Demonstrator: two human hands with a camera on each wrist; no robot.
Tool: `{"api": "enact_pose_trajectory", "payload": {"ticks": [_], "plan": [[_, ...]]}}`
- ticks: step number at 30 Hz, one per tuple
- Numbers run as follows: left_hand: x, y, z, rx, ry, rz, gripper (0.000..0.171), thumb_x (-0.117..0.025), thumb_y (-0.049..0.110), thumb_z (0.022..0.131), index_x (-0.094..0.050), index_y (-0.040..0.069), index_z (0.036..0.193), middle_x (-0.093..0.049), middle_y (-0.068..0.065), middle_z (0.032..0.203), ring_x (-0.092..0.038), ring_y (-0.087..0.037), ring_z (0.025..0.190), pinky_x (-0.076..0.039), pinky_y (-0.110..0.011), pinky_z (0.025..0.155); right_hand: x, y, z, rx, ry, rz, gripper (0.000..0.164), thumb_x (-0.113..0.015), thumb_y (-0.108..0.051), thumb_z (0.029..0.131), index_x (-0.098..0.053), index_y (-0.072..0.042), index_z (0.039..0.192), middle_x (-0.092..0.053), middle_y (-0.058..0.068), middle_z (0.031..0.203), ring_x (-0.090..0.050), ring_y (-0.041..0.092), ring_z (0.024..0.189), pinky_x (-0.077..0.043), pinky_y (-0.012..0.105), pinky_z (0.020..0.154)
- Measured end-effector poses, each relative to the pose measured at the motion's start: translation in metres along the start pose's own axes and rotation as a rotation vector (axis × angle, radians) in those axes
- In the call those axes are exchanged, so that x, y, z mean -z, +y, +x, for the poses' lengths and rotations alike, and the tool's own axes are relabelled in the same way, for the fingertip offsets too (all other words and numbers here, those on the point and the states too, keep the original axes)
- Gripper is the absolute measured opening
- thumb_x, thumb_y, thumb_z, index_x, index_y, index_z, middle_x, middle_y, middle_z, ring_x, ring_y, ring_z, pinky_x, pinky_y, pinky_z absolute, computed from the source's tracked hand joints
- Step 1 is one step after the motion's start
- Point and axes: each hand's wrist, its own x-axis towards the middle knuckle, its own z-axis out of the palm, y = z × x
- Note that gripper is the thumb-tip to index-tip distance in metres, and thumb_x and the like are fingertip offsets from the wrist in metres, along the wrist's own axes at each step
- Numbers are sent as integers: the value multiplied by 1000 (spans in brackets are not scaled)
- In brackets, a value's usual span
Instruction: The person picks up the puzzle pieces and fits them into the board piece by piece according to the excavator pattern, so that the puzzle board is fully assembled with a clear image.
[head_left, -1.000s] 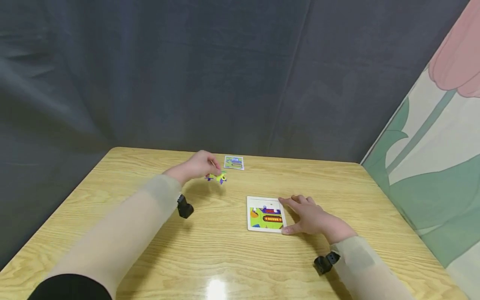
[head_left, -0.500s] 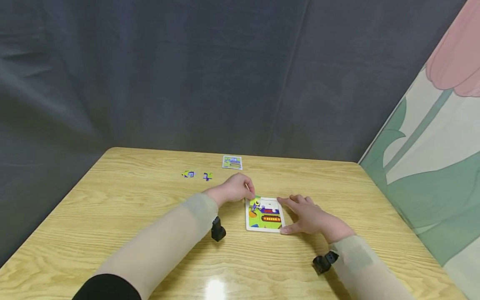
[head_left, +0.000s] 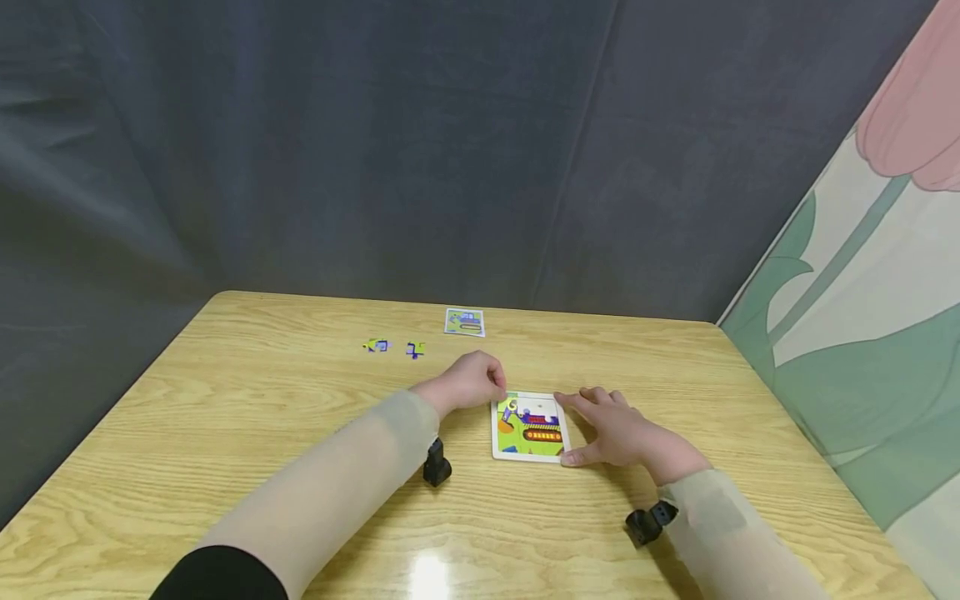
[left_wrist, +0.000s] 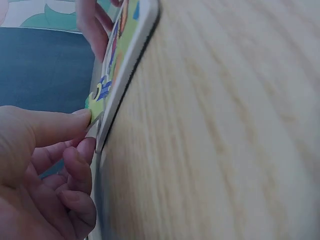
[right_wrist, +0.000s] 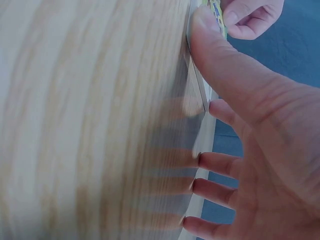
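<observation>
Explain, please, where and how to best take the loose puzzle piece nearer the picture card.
Probably pinch this puzzle piece by its left and right edges, from above: it lies flat on the table, apart from the other loose piece.

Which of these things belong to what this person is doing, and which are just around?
Seemingly part of the job:
board, partly filled
piece, pinched by the left hand
two loose pieces
card with a similar picture
right hand, touching the board's edge

Seemingly just around:
dark curtain
flowered cloth
wrist cameras
</observation>
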Motion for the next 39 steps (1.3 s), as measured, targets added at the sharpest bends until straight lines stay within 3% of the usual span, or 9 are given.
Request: {"api": "enact_pose_trajectory", "payload": {"ticks": [11, 19, 25, 27, 31, 35, 39], "plan": [[-1, 1, -3, -49, -22, 144, 12, -73, 7, 88, -63, 12, 82, -57, 0, 77, -51, -15, 71, -42, -28, 67, 0, -1, 0, -10, 4, 13, 100, -76, -64, 71, -37, -22, 153, -32, 24, 151, -32, 48, 130, -33, 70, 96], [4, 8, -7, -50, -51, 272, 13, -69, 11, 92, -68, 16, 81, -60, 4, 87, -53, -16, 79, -43, -31, 75, 0, -2, 1, -7, 3, 7, 100, -75, -65, 72, -37, -22, 154, -31, 24, 151, -31, 47, 131, -33, 70, 96], [6, 19, -7, -84, -100, 382, 22, -61, 9, 93, -66, 13, 72, -55, 3, 74, -48, -13, 67, -39, -27, 64, 0, 1, 0, -6, 5, -8, 99, -74, -65, 72, -37, -22, 154, -32, 25, 151, -32, 47, 129, -34, 69, 95], [8, 21, -6, -72, -134, 375, 24, -62, 13, 94, -65, 12, 71, -52, 3, 68, -45, -13, 61, -37, -27, 59, 0, 2, 0, -5, 5, -7, 99, -74, -65, 72, -37, -23, 154, -32, 25, 151, -32, 47, 129, -34, 70, 95], [29, 12, -4, -28, -130, 236, 22, -64, 23, 97, -70, 7, 83, -55, 3, 71, -45, -12, 61, -38, -27, 58, -2, 2, 1, -6, 4, 4, 99, -74, -66, 72, -36, -23, 154, -31, 24, 151, -31, 48, 130, -34, 70, 95], [69, -17, -3, 49, 17, 121, 20, -61, 21, 97, -69, 2, 95, -62, -5, 86, -50, -16, 70, -43, -32, 65, -3, 2, 2, -8, 4, 6, 100, -74, -66, 72, -36, -24, 154, -30, 23, 152, -30, 47, 131, -33, 70, 96], [111, -52, -12, 152, 161, 159, 18, -58, 14, 96, -67, 1, 106, -63, -14, 111, -54, -23, 85, -46, -39, 78, -3, 1, 2, -3, 3, 6, 100, -75, -65, 72, -36, -24, 154, -31, 23, 152, -31, 47, 131, -32, 70, 97]]}}
